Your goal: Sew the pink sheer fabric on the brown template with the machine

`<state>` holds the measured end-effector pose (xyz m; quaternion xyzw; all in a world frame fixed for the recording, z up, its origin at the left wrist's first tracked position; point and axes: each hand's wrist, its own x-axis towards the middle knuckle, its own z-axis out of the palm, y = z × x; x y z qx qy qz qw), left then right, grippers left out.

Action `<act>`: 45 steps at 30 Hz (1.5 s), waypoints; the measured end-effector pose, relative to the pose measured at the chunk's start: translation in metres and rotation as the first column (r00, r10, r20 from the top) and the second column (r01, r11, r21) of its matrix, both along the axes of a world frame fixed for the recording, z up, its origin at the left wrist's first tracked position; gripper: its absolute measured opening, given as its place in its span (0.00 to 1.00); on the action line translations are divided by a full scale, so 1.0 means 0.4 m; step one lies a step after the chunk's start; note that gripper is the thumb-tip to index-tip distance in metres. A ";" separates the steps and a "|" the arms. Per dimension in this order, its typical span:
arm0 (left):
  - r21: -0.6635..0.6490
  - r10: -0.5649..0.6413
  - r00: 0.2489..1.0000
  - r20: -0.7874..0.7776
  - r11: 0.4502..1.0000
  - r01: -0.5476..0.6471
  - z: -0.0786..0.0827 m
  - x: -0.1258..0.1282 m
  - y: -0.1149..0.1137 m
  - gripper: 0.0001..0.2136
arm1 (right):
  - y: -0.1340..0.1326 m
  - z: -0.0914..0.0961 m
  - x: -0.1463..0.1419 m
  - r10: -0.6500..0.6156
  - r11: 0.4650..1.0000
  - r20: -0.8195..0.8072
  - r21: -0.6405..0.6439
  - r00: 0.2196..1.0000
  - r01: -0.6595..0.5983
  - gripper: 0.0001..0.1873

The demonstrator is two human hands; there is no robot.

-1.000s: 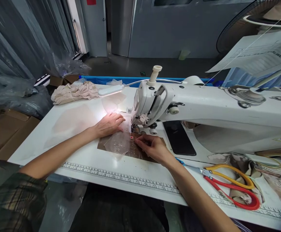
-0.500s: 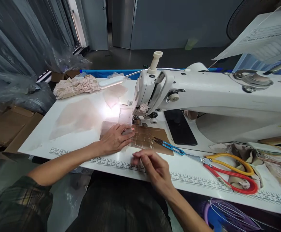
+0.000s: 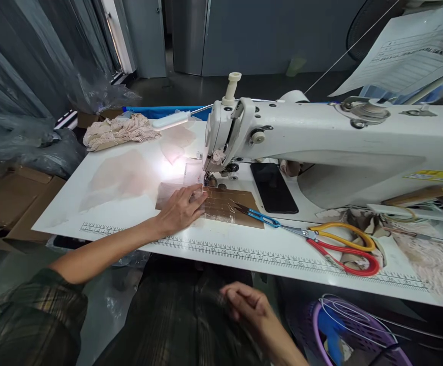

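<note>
Left hand [image 3: 181, 208]: flat on a thin, translucent pale fabric piece [image 3: 167, 193], fingers [image 3: 197, 195] straight, close together, pressing it down. Fabric partly over a glossy brown rectangular sheet [image 3: 240, 211] streaked with clear tape, just in front of the needle of the white sewing machine [image 3: 320, 137]. Right hand [image 3: 248, 305]: below the bench [image 3: 130, 223] edge, over dark striped cloth on the lap, fingers loosely curled, blurred; cannot tell whether pinching anything.

On the brown sheet's right edge, slim blue-handled snips [image 3: 261, 217]; beside them, long scissors [image 3: 343, 244] with 1 yellow and 1 red loop. Flat black phone [image 3: 273, 187] on the machine bed. Knobbly cream lace bundle [image 3: 118, 132] at the far left corner.

Compared with 0.5 s ago: right hand dropped from the printed ruler strip [image 3: 244, 251] to the lap; left hand unmoved on the fabric.
</note>
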<state>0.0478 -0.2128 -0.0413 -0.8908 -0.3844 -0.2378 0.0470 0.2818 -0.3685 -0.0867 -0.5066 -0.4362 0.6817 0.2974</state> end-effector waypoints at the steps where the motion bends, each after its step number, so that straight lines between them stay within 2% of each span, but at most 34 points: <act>1: 0.028 -0.006 0.999 0.042 1.000 0.004 0.002 0.000 -0.002 0.16 | 0.009 -0.032 0.028 -0.046 0.998 0.014 0.048 0.999 0.046 0.25; 2: 0.055 -0.013 0.996 0.086 0.998 0.008 0.005 0.001 -0.004 0.14 | 0.019 -0.065 0.055 -0.031 0.995 0.103 0.099 0.994 0.020 0.28; 3: 0.076 -0.024 0.991 0.130 0.997 0.014 0.009 0.001 -0.007 0.12 | 0.029 -0.098 0.082 0.009 0.989 0.309 0.140 0.951 -0.055 0.29; 4: 0.088 -0.038 0.984 0.172 0.996 0.023 0.015 0.001 -0.011 0.09 | 0.037 -0.128 0.105 0.025 0.977 0.547 0.165 0.837 -0.137 0.29; 6: 0.082 -0.070 0.967 0.244 0.995 0.052 0.029 0.001 -0.020 0.07 | 0.045 -0.170 0.141 0.011 0.971 0.694 0.164 0.719 -0.172 0.26; 8: 0.033 -0.108 0.954 0.279 0.994 0.103 0.046 -0.002 -0.035 0.09 | 0.042 -0.176 0.162 0.015 0.970 0.752 0.150 0.659 -0.194 0.23; 9: 0.000 -0.130 0.950 0.284 0.991 0.136 0.054 -0.005 -0.043 0.09 | 0.039 -0.162 0.166 0.033 0.964 0.764 0.147 0.644 -0.223 0.22; 11: -0.060 -0.196 0.941 0.275 0.974 0.220 0.065 -0.012 -0.060 0.06 | 0.038 -0.097 0.163 0.091 0.940 0.749 0.153 0.656 -0.305 0.19; 13: -0.103 -0.252 0.936 0.247 0.953 0.284 0.064 -0.019 -0.072 0.08 | 0.056 0.004 0.143 0.252 0.855 0.644 0.202 0.723 -0.478 0.14; 15: -0.137 -0.257 0.942 0.217 0.947 0.290 0.054 -0.022 -0.076 0.11 | 0.100 0.110 0.106 0.497 0.791 0.461 0.108 0.736 -0.602 0.15; 16: -0.154 -0.240 0.947 0.211 0.949 0.275 0.047 -0.021 -0.074 0.10 | 0.129 0.156 0.083 0.552 0.769 0.402 0.091 0.730 -0.632 0.16; 17: -0.180 -0.218 0.952 0.217 0.949 0.258 0.042 -0.020 -0.071 0.08 | 0.162 0.192 0.058 0.525 0.773 0.406 0.140 0.748 -0.618 0.15; 19: -0.269 -0.166 0.949 0.268 0.933 0.239 0.038 -0.014 -0.063 0.07 | 0.227 0.235 0.007 0.301 0.764 0.513 0.374 0.804 -0.525 0.12; 21: -0.392 -0.087 0.938 0.335 0.893 0.223 0.046 -0.009 -0.057 0.08 | 0.282 0.244 -0.036 0.149 0.687 0.527 0.553 0.837 -0.471 0.11; 23: -0.496 -0.008 0.929 0.370 0.844 0.204 0.061 -0.006 -0.054 0.09 | 0.320 0.236 -0.065 0.130 0.605 0.509 0.640 0.851 -0.475 0.11; 25: -0.556 0.046 0.929 0.367 0.811 0.179 0.075 -0.006 -0.052 0.10 | 0.339 0.225 -0.082 0.156 0.562 0.492 0.669 0.856 -0.487 0.12; 31: -0.605 0.071 0.950 0.305 0.785 0.135 0.083 -0.005 -0.047 0.10 | 0.348 0.207 -0.097 0.123 0.596 0.442 0.683 0.889 -0.422 0.09; 36: -0.653 0.116 0.947 0.301 0.748 0.116 0.087 -0.004 -0.042 0.08 | 0.348 0.189 -0.104 0.016 0.588 0.450 0.718 0.893 -0.373 0.08; 39: -0.701 0.153 0.929 0.336 0.699 0.138 0.091 -0.008 -0.037 0.08 | 0.351 0.184 -0.102 -0.016 0.653 0.445 0.683 0.895 -0.328 0.09; 42: -0.734 0.135 0.928 0.347 0.655 0.179 0.090 -0.010 -0.032 0.09 | 0.352 0.182 -0.100 0.028 0.734 0.400 0.614 0.916 -0.290 0.11; 45: -0.719 0.132 0.925 0.356 0.671 0.181 0.089 -0.009 -0.032 0.09 | 0.352 0.178 -0.105 0.062 0.802 0.308 0.551 0.949 -0.231 0.14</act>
